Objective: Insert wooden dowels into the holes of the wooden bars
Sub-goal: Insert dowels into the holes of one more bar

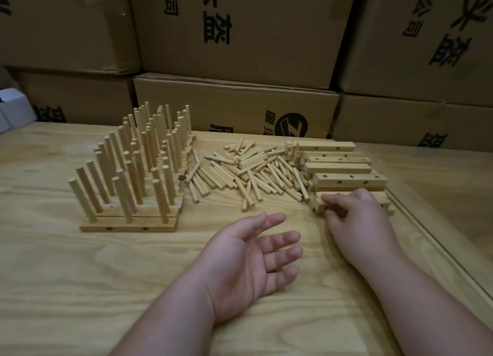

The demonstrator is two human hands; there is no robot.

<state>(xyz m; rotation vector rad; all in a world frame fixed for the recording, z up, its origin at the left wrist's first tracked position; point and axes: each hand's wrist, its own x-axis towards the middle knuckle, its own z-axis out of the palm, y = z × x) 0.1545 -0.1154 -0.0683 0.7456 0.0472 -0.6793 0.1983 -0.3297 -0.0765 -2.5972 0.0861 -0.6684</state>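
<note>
A loose heap of short wooden dowels (240,169) lies mid-table. To its right is a stack of wooden bars (344,169) with drilled holes. On the left stand several bars with upright dowels fitted in them (133,166); the nearest one (128,226) shows two side holes. My right hand (357,217) reaches to the nearest bar of the stack (320,199), with thumb and fingers curled around its near end. My left hand (253,259) lies palm up on the table, fingers relaxed and holding nothing.
Stacked cardboard boxes (240,35) with black printed characters wall off the back of the wooden table (80,289). A white box (13,107) sits at the far left. A raised table edge (440,249) runs diagonally on the right.
</note>
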